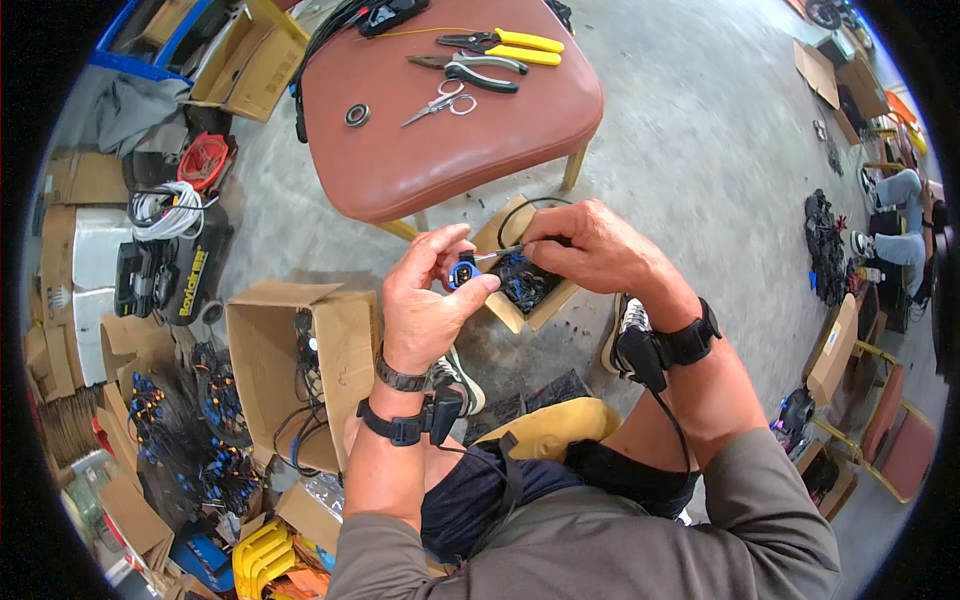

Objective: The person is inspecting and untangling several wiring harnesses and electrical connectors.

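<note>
- Bare grey concrete floor, cluttered on the left, open in the upper middle and right.
- Red padded chair seat above the hands serves as a stand: yellow-handled pliers and grey-handled pliers near its far edge, scissors mid-seat, black ring toward its left edge.
- Left hand pinches a small blue connector between thumb and fingers, held over the floor just below the seat's near edge.
- Right hand closed on a thin metal tool, tip at the connector.
- Small open box on the floor right under the hands, black wired parts inside.
- Bigger open carton left of the left forearm, cables inside.
- Left side: loose blue-black connectors on the floor, white cable coil, red reel, flat cardboard.
- Right edge: black parts pile, another person's legs seated well apart, chairs beyond.
- Free floor mainly right of the seat; tight space between seat edge, boxes and knees.
</note>
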Motion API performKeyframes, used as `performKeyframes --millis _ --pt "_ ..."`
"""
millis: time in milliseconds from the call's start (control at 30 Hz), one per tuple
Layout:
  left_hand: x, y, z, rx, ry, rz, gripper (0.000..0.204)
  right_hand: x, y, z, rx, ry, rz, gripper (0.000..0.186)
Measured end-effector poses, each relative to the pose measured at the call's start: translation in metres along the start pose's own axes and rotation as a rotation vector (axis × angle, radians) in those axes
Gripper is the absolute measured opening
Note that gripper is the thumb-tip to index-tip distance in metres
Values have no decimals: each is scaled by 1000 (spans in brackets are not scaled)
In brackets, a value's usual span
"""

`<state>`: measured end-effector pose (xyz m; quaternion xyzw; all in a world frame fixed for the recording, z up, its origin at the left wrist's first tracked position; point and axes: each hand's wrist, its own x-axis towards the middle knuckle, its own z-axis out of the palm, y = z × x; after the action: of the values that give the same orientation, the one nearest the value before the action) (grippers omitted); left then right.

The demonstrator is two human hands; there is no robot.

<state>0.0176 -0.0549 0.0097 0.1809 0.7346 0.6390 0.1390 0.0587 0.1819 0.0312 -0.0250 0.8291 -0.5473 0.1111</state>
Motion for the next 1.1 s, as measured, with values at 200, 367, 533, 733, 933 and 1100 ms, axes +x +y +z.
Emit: performKeyframes --millis 200,367,533,733,933,1100 --pt "2 2 -5 -180 5 -75 43 0 0 8 72 -54 -139 31" --pt "0 -1 1 -240 30 -80 34 -1 1 14 105 -115 -95 26" --pt "3 -7 2 -341 10 -102 45 -2 -1 16 83 -98 -104 20" --pt "4 -8 5 -572 -32 -272 65 -2 1 21 67 -14 -141 26" --pt "3 -7 9 -534 25 -330 40 0 3 21 124 21 -106 24" --pt "5 -3 4 -542 46 -307 28 -1 -1 15 258 -2 99 21"
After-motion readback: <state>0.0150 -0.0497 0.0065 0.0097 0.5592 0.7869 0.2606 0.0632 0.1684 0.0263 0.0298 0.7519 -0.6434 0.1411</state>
